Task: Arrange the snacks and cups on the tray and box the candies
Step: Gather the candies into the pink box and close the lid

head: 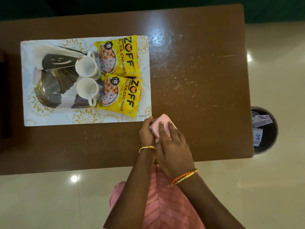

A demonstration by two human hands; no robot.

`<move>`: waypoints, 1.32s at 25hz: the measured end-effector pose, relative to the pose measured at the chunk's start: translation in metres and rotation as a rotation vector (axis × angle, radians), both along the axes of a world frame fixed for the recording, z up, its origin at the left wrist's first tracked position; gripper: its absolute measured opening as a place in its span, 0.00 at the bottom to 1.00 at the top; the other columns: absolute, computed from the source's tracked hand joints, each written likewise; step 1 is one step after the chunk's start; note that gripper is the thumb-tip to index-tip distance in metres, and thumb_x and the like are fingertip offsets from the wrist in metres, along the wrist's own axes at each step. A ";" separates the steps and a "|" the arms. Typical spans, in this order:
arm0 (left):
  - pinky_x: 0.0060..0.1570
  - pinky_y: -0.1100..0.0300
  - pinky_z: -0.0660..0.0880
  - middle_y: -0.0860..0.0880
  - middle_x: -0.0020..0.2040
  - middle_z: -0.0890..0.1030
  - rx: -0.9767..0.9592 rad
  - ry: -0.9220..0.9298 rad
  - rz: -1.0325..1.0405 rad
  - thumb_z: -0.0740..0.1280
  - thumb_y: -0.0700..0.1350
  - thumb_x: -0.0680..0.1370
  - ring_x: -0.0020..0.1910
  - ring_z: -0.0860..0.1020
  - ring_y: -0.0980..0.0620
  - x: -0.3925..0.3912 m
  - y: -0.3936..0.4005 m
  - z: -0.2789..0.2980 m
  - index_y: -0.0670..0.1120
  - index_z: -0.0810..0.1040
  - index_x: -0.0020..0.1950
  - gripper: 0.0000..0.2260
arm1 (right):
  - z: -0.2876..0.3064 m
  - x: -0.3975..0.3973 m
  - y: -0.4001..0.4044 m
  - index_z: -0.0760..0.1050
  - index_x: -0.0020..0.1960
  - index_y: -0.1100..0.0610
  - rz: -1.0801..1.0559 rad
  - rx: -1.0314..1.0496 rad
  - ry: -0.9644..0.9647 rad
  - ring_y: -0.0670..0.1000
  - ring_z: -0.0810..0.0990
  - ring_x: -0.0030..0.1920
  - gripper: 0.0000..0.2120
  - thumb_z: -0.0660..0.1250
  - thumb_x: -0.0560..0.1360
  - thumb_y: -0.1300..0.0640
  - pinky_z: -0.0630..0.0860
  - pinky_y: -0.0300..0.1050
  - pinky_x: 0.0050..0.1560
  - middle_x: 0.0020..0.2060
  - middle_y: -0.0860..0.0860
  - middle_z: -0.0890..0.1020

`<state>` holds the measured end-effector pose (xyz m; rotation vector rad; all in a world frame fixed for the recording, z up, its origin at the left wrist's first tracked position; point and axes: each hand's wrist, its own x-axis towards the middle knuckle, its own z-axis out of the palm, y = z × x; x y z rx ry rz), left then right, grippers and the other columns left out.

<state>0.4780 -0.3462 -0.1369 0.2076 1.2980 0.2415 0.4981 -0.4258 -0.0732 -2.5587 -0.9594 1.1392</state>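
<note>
Tray (49, 118): a flat white rectangle with gold flower prints, on the left half of the brown table (198, 80).
Far cup (86, 66): white, upright and empty on the tray, handle pointing away from the person.
Near cup (87, 90): white, upright and empty, just beside the far cup, handle pointing toward the person.
Far packet (120, 55): yellow soya-chunks pack lying flat on the tray, right of the far cup.
Near packet (122, 95): a second yellow pack, flat, right of the near cup, its top edge overlapping the far packet.
Left hand (146, 133): fingers curled round the left side of the box, gripping it; a gold bangle on the wrist.
Box (162, 120): small and pink with its lid on, on the table just off the tray's near right corner.
Right hand (173, 144): lies over the box, straight fingers pressing down on the lid.
Bin (264, 129): dark and round, on the floor past the table's right end, with paper scraps inside.
</note>
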 end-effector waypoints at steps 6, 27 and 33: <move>0.42 0.60 0.71 0.47 0.39 0.74 0.014 -0.086 0.056 0.57 0.43 0.78 0.39 0.73 0.52 -0.035 0.007 0.004 0.45 0.73 0.42 0.08 | 0.007 -0.029 0.008 0.50 0.75 0.49 -0.011 0.083 0.143 0.56 0.52 0.76 0.29 0.55 0.76 0.59 0.61 0.51 0.72 0.77 0.53 0.53; 0.48 0.50 0.78 0.45 0.51 0.83 0.097 -0.332 -0.086 0.63 0.58 0.69 0.50 0.80 0.47 -0.178 0.050 0.033 0.46 0.79 0.55 0.21 | -0.010 -0.044 0.026 0.78 0.56 0.55 -0.926 0.325 1.052 0.55 0.83 0.46 0.20 0.67 0.67 0.48 0.82 0.52 0.44 0.47 0.56 0.83; 0.42 0.57 0.82 0.48 0.42 0.86 0.245 -0.261 -0.139 0.66 0.42 0.69 0.43 0.84 0.52 -0.196 0.051 0.056 0.44 0.80 0.47 0.09 | 0.014 -0.036 0.047 0.77 0.57 0.59 -0.789 0.349 1.073 0.52 0.84 0.43 0.22 0.67 0.66 0.50 0.83 0.48 0.42 0.46 0.54 0.84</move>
